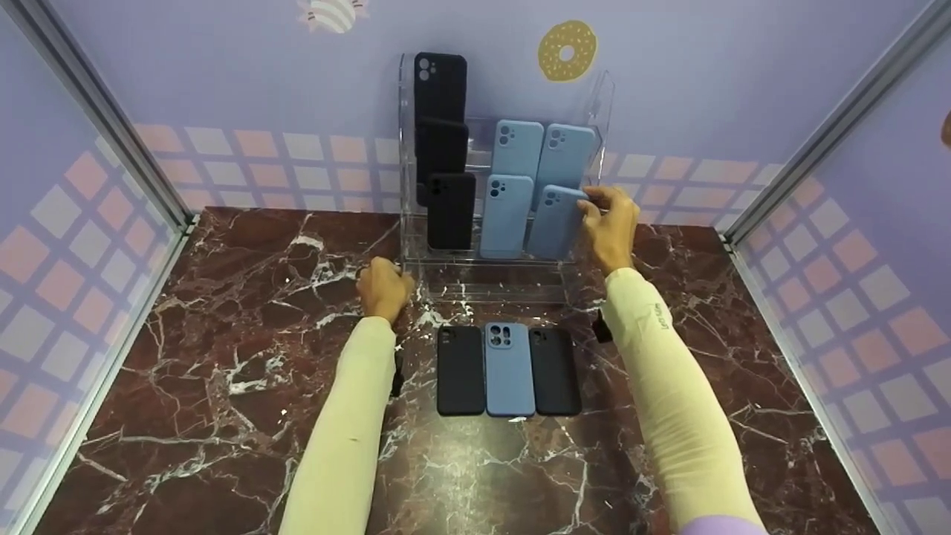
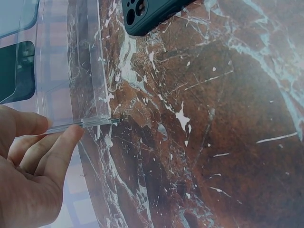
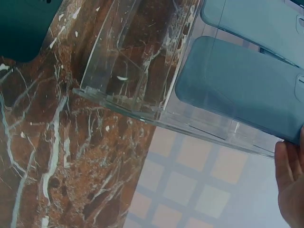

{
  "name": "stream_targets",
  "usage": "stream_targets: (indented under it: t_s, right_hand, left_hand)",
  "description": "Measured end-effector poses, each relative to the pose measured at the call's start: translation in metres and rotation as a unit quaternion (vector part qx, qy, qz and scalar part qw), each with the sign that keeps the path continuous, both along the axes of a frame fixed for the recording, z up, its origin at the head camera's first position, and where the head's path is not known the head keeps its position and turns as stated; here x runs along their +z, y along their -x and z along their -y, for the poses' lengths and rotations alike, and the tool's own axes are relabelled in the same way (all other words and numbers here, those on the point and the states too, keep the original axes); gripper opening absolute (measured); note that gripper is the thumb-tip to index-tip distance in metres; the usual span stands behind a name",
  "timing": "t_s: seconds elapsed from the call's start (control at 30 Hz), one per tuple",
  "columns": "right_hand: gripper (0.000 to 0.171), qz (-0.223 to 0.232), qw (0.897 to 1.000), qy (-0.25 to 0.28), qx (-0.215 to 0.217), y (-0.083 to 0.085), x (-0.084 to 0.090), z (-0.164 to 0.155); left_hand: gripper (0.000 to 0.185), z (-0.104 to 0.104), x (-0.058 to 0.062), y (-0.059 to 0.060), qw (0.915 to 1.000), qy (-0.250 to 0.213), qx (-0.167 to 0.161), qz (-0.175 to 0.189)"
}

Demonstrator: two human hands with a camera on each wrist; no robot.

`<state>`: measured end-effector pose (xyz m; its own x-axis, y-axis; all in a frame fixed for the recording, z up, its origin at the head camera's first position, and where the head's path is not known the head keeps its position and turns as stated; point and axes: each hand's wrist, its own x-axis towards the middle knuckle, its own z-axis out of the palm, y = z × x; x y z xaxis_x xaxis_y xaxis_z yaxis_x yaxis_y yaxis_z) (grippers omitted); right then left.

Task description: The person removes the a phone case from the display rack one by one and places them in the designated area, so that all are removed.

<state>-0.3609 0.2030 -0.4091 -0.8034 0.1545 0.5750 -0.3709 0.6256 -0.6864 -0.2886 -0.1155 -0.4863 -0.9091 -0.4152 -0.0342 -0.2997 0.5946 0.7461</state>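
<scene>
A clear tiered display stand (image 1: 406,141) stands against the back wall, with black and light blue phone cases leaning in it. My right hand (image 1: 612,223) pinches the upper right corner of the front-row blue phone case (image 1: 556,223), which tilts slightly to the right. In the right wrist view that blue case (image 3: 237,88) lies inside the stand's side panel, fingertips at its edge. At the stand's lower left, my left hand (image 1: 384,288) grips the edge of the clear side panel (image 2: 64,127), thumb and fingers on either side of it.
On the marble-patterned table (image 1: 245,357), in front of the stand, lie a black case (image 1: 461,371), a blue case (image 1: 510,379) and another black case (image 1: 556,375) side by side. Three black cases (image 1: 452,215) fill the stand's left column. Purple walls (image 1: 282,67) enclose the back and sides.
</scene>
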Motion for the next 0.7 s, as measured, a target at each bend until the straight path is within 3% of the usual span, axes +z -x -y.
stream_targets:
  t_s: [0.33, 0.7]
  right_hand:
    - [0.011, -0.039, 0.999, 0.036, -0.001, -0.003, 0.002, -0.007]
    - [0.012, -0.104, 0.991, 0.074, 0.032, -0.014, 0.026, -0.012]
  left_hand:
    - [0.012, -0.001, -0.001, 0.0, 0.9999, 0.002, 0.003, -0.009]
    - [0.02, -0.001, -0.004, 0.001, 0.9998, -0.004, 0.003, -0.021]
